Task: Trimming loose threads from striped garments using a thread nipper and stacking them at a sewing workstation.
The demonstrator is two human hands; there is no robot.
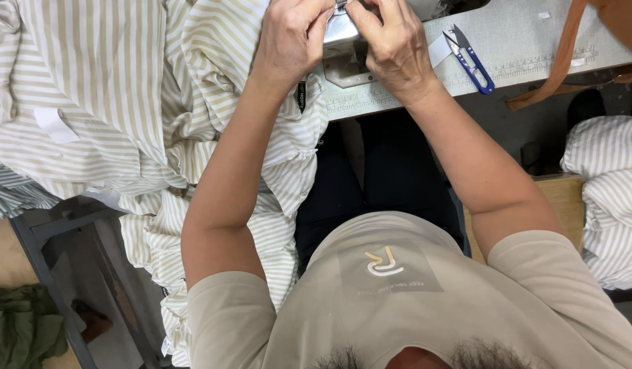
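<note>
Grey sewing-machine table (pixel 534 41) up top, and I've got my left hand (pixel 288 41) and right hand (pixel 391 44) pinched shut on a small white fabric piece (pixel 341 7) at the needle. Beige-and-white striped cotton garment (pixel 213 61) droops off the edge; I'd guess its weight could drag the seam crooked. Blue-handled thread snips (pixel 472 58) sit beside my right hand.

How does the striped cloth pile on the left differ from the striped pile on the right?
The left striped pile is large, spreads over much of the picture, and drapes under the left hand and down past the table edge. The right striped pile is smaller, bunched, partly cut off by the picture's edge, and no hand touches it. Both are cloth with beige and white stripes.
</note>
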